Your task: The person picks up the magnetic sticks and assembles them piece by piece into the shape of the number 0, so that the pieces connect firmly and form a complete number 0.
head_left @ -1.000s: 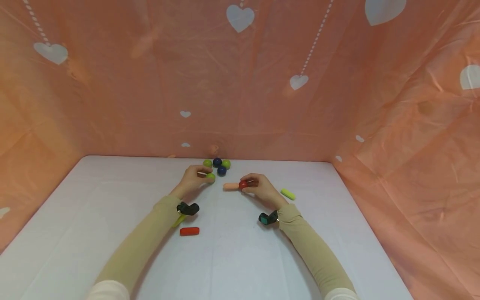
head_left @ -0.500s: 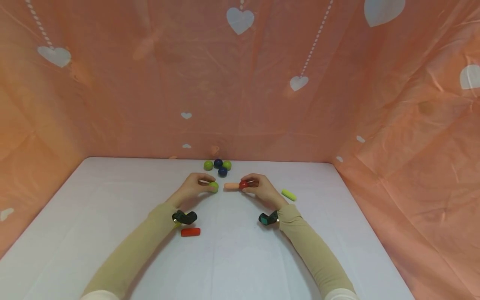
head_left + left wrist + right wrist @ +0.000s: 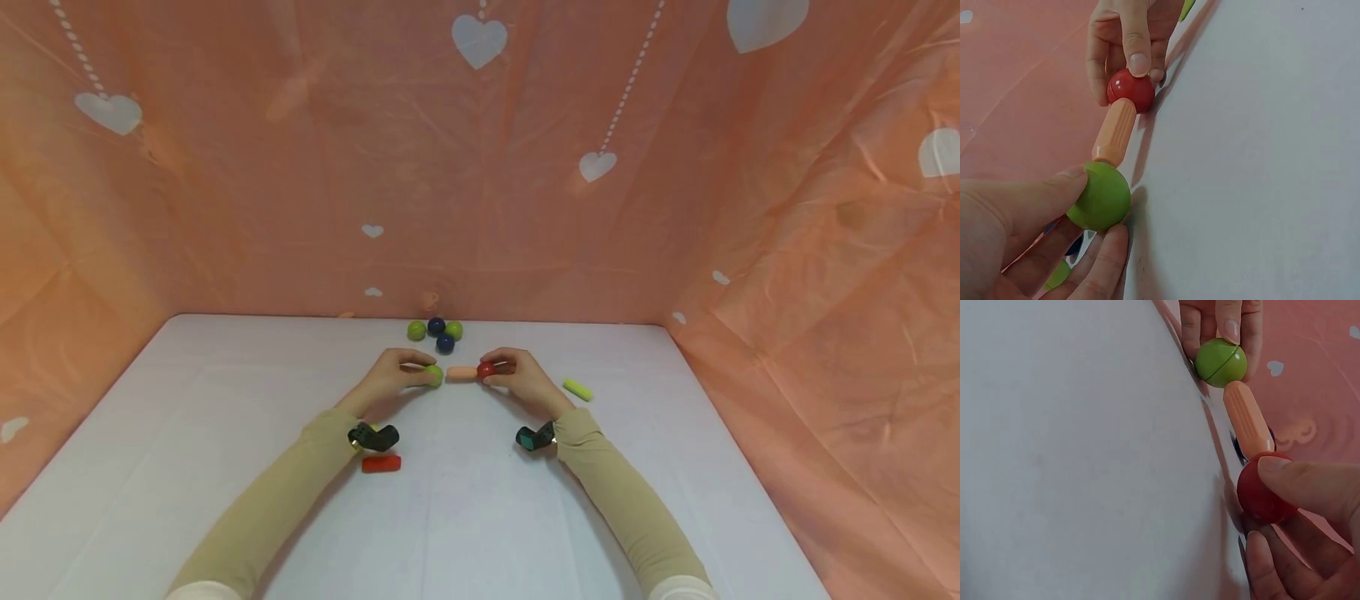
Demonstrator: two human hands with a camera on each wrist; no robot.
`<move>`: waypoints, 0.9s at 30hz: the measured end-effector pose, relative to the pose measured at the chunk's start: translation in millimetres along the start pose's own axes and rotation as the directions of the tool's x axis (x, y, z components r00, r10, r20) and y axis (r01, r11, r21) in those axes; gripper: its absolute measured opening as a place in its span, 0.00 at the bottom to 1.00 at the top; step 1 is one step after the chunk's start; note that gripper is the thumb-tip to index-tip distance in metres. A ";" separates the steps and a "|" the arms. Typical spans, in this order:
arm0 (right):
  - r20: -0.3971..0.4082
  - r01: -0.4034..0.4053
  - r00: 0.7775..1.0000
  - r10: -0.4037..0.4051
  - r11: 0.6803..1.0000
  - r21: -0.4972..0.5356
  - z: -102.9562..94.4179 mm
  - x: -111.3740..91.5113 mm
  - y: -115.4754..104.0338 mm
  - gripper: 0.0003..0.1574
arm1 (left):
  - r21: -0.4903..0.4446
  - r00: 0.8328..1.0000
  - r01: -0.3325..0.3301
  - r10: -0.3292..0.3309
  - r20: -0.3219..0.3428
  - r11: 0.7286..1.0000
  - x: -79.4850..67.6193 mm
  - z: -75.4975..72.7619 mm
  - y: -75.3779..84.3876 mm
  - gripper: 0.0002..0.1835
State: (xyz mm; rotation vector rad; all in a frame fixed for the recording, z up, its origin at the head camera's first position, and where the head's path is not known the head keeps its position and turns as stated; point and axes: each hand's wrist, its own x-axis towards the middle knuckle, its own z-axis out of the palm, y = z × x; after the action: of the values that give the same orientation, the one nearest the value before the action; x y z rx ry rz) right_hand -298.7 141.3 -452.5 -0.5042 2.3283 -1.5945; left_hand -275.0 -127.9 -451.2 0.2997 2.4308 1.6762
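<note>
Head cam: L hand (image 3: pixel 384 377) has fingers pinched on green ball (image 3: pixel 434 377), just beside peach rod (image 3: pixel 461 374) over worktop (image 3: pixel 480 517); R hand (image 3: pixel 527 383) grips red ball (image 3: pixel 486 371) at rod's other end. Red stick (image 3: pixel 382 463) lies unused. L wrist: red joint looks done. R wrist: green joint prob. not made yet.

A white table (image 3: pixel 480 517) spans the scene. Near its far edge sit a left green ball (image 3: pixel 416 331), a right green ball (image 3: pixel 453 331), a far blue ball (image 3: pixel 437 326) and a near blue ball (image 3: pixel 446 343), bunched together. A lime stick (image 3: pixel 577 390) lies to the right, a red stick (image 3: pixel 381 464) left and nearer.
</note>
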 end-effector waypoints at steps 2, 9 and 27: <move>0.000 0.006 1.000 -0.006 1.000 -0.001 0.4 0.6 0.0 0.23 | -0.005 1.000 0.001 -0.001 0.002 1.000 0.6 0.8 0.4 0.19; 0.011 0.032 0.999 -0.032 0.999 0.005 1.3 1.8 -0.9 0.23 | -0.013 1.000 -0.022 0.022 0.000 1.000 2.3 1.8 -0.2 0.19; -0.021 0.082 0.996 -0.082 0.996 0.019 11.6 2.8 -1.6 0.21 | 0.000 0.997 0.012 -0.012 -0.076 1.000 -2.0 -2.1 -2.0 0.18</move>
State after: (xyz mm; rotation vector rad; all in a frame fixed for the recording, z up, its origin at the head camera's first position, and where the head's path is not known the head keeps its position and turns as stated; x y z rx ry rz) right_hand -296.2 129.9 -455.2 -0.5896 2.3324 -1.6644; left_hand -273.8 -131.0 -452.3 0.2242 2.4816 1.7124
